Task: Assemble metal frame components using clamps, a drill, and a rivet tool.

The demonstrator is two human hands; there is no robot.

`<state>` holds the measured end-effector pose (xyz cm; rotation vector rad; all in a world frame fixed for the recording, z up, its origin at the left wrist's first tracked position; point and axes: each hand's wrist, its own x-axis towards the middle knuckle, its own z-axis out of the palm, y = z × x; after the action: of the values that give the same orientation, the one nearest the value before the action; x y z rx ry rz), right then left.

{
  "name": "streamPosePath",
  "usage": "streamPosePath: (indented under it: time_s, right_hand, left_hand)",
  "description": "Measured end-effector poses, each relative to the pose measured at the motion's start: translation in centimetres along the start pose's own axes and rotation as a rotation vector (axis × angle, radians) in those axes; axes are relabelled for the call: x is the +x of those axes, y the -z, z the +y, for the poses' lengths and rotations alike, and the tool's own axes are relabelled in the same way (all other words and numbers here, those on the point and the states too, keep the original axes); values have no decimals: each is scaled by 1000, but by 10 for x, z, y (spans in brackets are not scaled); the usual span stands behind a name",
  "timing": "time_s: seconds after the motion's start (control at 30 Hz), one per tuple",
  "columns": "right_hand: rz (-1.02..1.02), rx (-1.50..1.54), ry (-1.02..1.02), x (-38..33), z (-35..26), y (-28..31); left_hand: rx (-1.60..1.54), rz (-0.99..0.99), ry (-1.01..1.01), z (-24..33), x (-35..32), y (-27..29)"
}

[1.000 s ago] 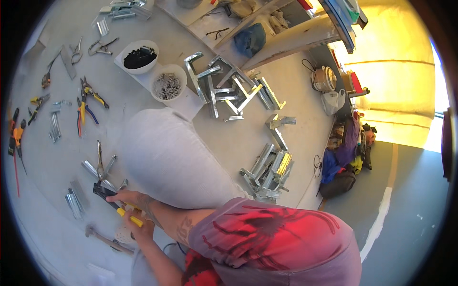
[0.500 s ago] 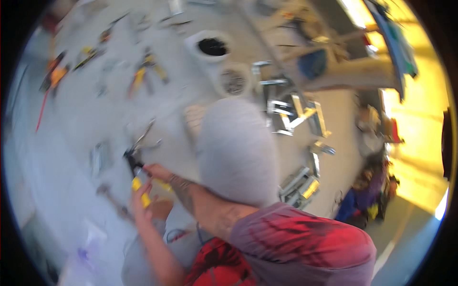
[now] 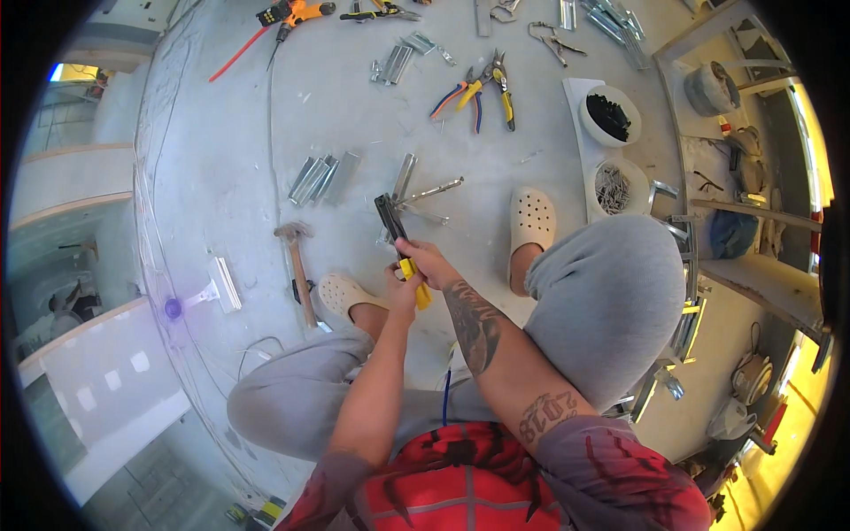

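Between my knees I hold a plier-like tool (image 3: 390, 217) with a long black head and yellow grips. My left hand (image 3: 401, 288) is closed round the yellow grips. Just above it, my right hand (image 3: 427, 261) is closed on the tool where the black head meets the grips. The tool's tip points away from me and a little left. Beside its head on the floor lie a short metal channel piece (image 3: 405, 177) and a slender silver rod-like item (image 3: 438, 189). Whether the tool's jaws bite on anything cannot be made out.
A hammer (image 3: 304, 279) lies left of my left shoe (image 3: 341, 296). Cut metal profiles (image 3: 323, 180) and yellow-handled snips (image 3: 485, 88) lie farther off. Bowls of black screws (image 3: 609, 117) and silver fasteners (image 3: 613, 188) stand at the right. An orange drill (image 3: 297, 13) lies at the far left.
My view has swung, so the floor items appear farther right, and the blur has cleared. Both hands remain on the yellow-gripped tool.
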<state>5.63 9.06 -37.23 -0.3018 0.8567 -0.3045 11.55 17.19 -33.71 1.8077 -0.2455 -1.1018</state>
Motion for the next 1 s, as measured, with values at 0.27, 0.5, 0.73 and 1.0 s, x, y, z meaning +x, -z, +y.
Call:
streamPosePath:
  time_s: [0.27, 0.5, 0.73, 1.0]
  right_hand:
    - [103, 83, 18, 28, 26, 9]
    - [66, -243, 115, 2, 3, -6]
    - [142, -352, 58, -2, -6, -7]
    - [207, -373, 191, 5, 1, -18]
  left_hand:
    - [-37, -306, 596, 56, -18, 24]
    - [-82, -293, 555, 10, -10, 23]
    - [-148, -212, 438, -31, 3, 22]
    - [62, 46, 67, -44, 16, 14]
